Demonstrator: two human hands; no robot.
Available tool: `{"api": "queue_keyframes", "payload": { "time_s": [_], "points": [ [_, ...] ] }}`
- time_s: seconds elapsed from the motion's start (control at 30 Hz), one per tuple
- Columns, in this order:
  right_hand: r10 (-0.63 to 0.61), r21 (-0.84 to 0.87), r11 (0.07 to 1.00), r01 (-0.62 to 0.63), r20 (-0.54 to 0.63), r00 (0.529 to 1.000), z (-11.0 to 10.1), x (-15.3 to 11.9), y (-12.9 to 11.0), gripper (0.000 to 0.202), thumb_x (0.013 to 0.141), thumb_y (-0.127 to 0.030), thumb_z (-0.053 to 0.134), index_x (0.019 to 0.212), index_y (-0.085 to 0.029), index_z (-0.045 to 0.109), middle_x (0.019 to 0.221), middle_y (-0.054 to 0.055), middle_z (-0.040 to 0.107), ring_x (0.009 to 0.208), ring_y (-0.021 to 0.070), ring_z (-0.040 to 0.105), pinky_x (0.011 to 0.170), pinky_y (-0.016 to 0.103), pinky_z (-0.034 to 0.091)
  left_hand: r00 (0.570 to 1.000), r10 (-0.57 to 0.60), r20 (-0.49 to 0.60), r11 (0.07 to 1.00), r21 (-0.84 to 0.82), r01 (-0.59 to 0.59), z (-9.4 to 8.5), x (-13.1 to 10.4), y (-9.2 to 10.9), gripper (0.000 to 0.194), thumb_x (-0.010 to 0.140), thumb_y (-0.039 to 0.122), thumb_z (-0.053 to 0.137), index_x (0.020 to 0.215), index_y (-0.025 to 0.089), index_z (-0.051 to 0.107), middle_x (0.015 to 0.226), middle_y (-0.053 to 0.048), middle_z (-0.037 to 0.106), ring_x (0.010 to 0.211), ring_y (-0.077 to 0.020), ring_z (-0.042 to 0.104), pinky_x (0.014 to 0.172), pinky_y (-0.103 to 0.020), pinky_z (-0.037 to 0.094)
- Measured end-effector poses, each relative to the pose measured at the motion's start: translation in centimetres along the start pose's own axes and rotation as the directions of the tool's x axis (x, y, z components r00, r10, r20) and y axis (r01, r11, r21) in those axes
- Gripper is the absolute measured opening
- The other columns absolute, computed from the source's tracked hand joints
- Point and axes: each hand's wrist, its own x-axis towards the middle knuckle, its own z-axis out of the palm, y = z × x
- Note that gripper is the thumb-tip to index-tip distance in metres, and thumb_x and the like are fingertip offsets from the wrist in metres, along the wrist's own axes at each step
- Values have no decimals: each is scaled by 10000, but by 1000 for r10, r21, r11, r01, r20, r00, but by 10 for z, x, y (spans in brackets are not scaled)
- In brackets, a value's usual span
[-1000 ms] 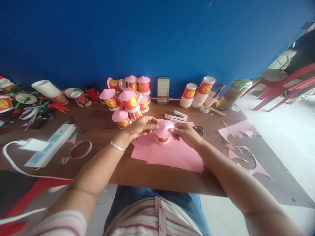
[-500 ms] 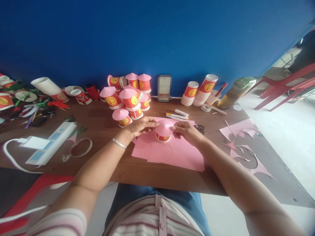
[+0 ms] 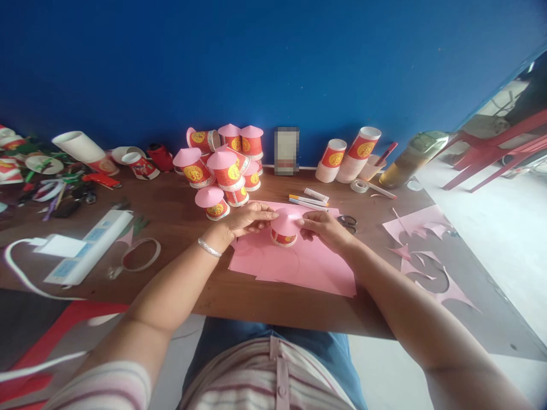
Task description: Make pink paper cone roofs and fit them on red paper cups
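Note:
A pink paper cone (image 3: pixel 287 220) rests as a roof on an upside-down red paper cup (image 3: pixel 284 238) with yellow print. My left hand (image 3: pixel 252 218) pinches the cone's left edge between thumb and fingers. On the opposite side, my right hand (image 3: pixel 321 224) grips the right edge the same way. Beneath the cup lie overlapping pink paper sheets (image 3: pixel 307 273). Just left of my left hand, several finished cups with pink cone roofs (image 3: pixel 209 197) stand grouped, one lying on its side. Scissors (image 3: pixel 347 222) lie beside my right hand, partly behind it.
Stacked paper cups (image 3: pixel 331 162), a roll of tape (image 3: pixel 359 185) and a bottle (image 3: pixel 412 159) stand along the blue wall. Pens (image 3: pixel 308 203) lie behind the sheets. Pink paper scraps (image 3: pixel 453 290) are at right; a power strip (image 3: pixel 89 247) and a ring of tape (image 3: pixel 141 254) at left.
Both hands keep their hold on the cone's edges, with hardly any movement. The whole view has shifted very slightly.

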Motion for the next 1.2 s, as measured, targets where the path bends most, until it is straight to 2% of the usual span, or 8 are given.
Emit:
{"api": "queue_keyframes", "payload": {
  "time_s": [0.43, 0.83, 1.2],
  "points": [
    [-3, -26, 1000, 3, 21, 1000, 0, 1, 3, 431, 722, -533, 867, 613, -178, 648, 577, 5, 637, 550, 114, 538, 568, 273, 400, 999, -17, 39, 1000, -12, 18, -6, 3, -5, 426, 621, 435, 938, 739, 133, 663, 606, 26, 516, 503, -41, 438, 392, -143, 252],
    [18, -56, 998, -17, 6, 1000, 1, 0, 0, 426, 676, -507, 901, 614, -177, 638, 579, -7, 632, 573, 114, 540, 624, 281, 420, 998, -33, 51, 999, -23, 35, -7, 5, -5, 481, 565, 422, 973, 746, 124, 641, 600, 47, 516, 511, -36, 456, 386, -134, 289],
    [33, -100, 994, -34, -10, 999, 2, -1, -3, 448, 641, -545, 906, 598, -186, 642, 577, -1, 639, 581, 123, 542, 628, 287, 430, 993, -83, 87, 997, -2, 83, -10, 5, -5, 487, 568, 424, 979, 761, 105, 666, 585, 41, 523, 474, -21, 434, 374, -119, 292]
  ]
}}
